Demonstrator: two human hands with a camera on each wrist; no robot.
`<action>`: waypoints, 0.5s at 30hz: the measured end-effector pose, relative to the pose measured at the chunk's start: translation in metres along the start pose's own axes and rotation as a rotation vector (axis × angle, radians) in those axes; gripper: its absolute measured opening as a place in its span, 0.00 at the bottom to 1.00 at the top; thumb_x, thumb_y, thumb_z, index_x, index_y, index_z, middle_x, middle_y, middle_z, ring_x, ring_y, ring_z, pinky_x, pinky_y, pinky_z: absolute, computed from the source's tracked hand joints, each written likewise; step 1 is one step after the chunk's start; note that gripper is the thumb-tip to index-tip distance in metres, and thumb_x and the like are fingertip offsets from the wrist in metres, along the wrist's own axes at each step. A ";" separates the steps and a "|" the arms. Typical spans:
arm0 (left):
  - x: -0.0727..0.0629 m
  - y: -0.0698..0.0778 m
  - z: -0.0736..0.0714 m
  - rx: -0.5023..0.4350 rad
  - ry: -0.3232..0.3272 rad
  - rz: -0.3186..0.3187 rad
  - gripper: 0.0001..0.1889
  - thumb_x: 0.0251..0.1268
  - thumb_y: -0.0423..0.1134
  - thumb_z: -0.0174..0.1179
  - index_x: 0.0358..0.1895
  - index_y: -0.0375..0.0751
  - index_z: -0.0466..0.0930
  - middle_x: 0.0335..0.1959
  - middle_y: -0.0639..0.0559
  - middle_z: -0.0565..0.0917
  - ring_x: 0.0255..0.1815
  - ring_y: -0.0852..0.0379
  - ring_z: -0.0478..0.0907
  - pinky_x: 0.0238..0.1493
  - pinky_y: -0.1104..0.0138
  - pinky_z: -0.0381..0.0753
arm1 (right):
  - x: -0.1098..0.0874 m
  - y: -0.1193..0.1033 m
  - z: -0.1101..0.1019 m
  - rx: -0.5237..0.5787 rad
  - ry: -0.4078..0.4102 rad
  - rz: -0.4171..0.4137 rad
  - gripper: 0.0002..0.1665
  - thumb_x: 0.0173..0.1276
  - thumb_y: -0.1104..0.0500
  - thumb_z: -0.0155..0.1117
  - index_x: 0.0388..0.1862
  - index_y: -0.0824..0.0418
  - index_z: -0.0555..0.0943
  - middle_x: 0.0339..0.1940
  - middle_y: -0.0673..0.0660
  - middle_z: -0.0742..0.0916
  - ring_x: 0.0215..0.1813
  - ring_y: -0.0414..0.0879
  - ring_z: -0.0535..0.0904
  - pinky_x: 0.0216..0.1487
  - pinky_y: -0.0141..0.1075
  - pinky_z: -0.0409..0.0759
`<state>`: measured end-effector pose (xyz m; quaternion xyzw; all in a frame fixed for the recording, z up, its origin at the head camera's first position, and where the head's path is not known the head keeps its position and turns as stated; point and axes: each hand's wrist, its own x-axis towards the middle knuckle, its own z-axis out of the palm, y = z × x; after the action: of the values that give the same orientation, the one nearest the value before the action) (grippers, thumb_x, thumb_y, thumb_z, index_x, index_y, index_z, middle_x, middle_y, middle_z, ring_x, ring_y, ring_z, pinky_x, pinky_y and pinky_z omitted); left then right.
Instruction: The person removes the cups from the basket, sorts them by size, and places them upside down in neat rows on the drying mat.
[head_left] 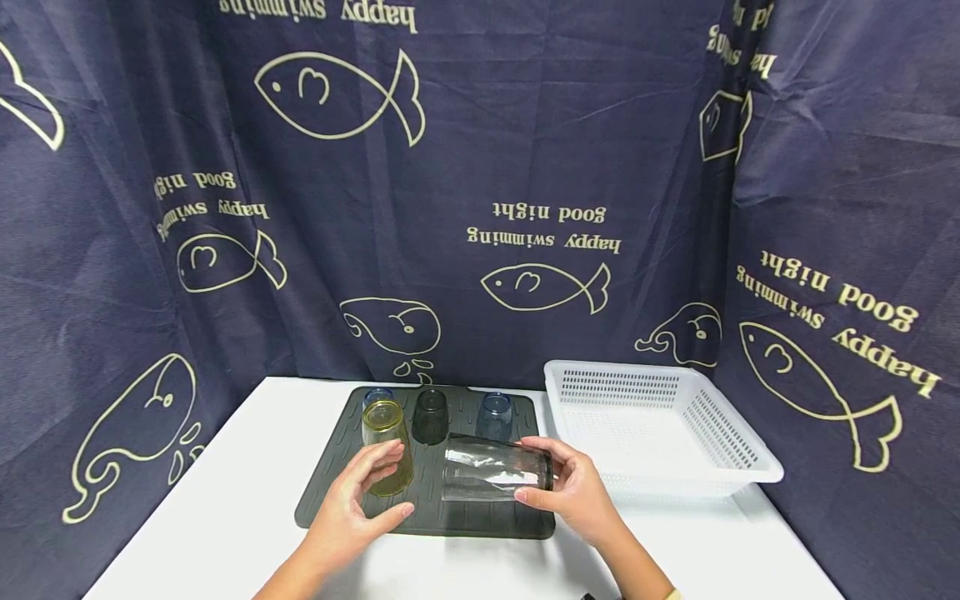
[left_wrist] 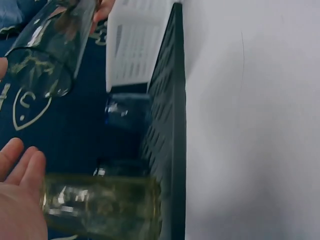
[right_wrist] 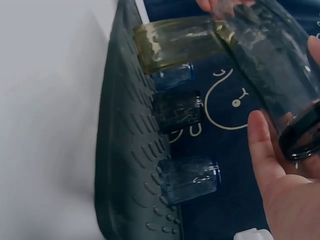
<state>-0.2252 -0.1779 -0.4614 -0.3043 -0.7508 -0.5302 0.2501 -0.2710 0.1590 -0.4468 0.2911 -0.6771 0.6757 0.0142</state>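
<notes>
My right hand (head_left: 573,492) holds a clear grey-tinted drinking glass (head_left: 487,473) on its side, gripping it near the thick dark base, with the mouth pointing left. Its fingers curl about the base in the right wrist view. My left hand (head_left: 356,500) has fingers spread and slightly bent, thumb apart, holding nothing. Just behind it stands a tall yellow-tinted glass (head_left: 393,473) on a dark grey drying mat (head_left: 330,487). Farther back on the mat stand a blue glass (head_left: 377,395), partly hidden by the yellow one, a dark grey glass (head_left: 431,418) and another blue glass (head_left: 496,415).
A white perforated plastic basket (head_left: 675,483) stands on the white table (head_left: 217,500), to the right of the mat. A dark blue curtain (head_left: 450,183) with fish drawings encloses the back and both sides.
</notes>
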 end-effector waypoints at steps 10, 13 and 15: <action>-0.006 -0.012 -0.041 0.124 0.170 0.067 0.38 0.46 0.15 0.73 0.66 0.28 0.73 0.61 0.48 0.78 0.66 0.64 0.75 0.67 0.74 0.75 | 0.011 -0.003 0.002 -0.078 0.082 0.081 0.40 0.52 0.69 0.82 0.66 0.65 0.78 0.61 0.68 0.83 0.52 0.41 0.86 0.49 0.34 0.88; -0.008 -0.021 -0.052 0.201 0.203 0.043 0.39 0.45 0.16 0.74 0.67 0.32 0.73 0.62 0.55 0.77 0.66 0.69 0.74 0.67 0.78 0.73 | 0.015 -0.004 0.004 -0.071 0.108 0.082 0.40 0.50 0.70 0.82 0.65 0.65 0.78 0.61 0.67 0.83 0.52 0.40 0.86 0.50 0.34 0.88; -0.009 -0.027 -0.059 0.271 0.197 -0.006 0.39 0.47 0.20 0.75 0.68 0.33 0.73 0.63 0.52 0.77 0.66 0.70 0.72 0.67 0.82 0.70 | 0.017 -0.006 0.006 -0.079 0.130 0.091 0.41 0.48 0.71 0.83 0.64 0.65 0.79 0.62 0.67 0.83 0.52 0.40 0.85 0.50 0.33 0.88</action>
<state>-0.2353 -0.2419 -0.4667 -0.2120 -0.7882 -0.4522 0.3595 -0.2809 0.1474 -0.4350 0.2148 -0.7133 0.6660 0.0388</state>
